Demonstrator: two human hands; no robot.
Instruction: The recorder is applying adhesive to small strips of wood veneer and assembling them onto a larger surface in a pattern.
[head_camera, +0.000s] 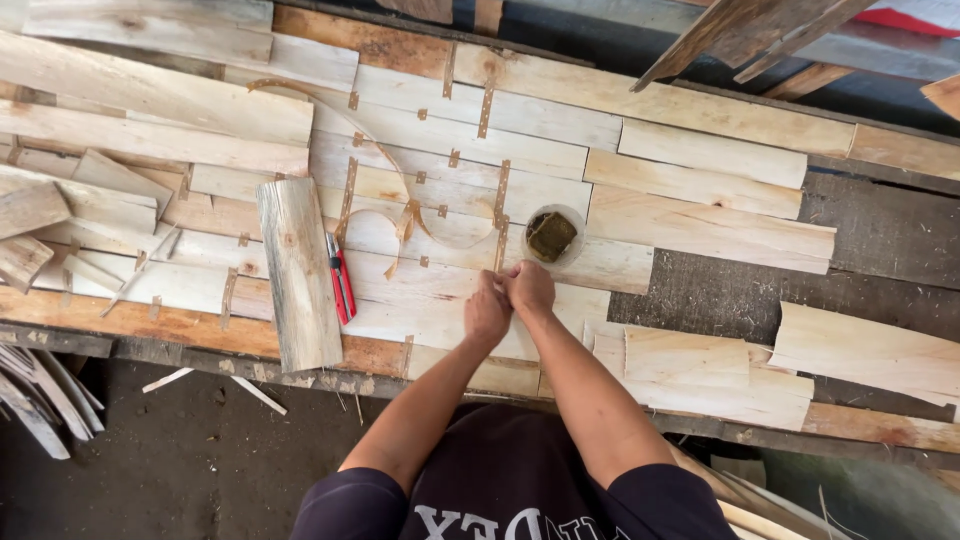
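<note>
Pale veneer sheets joined by brown tape strips cover the workbench; a round tub sits just beyond both hands; left hand and right hand touch, fingers pinching a tape strip against the sheets; a red cutter lies left.

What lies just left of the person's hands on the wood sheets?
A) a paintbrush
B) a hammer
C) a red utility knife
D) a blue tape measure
C: a red utility knife lies on the pale veneer sheets, between the loose grey board and the left hand.
</note>
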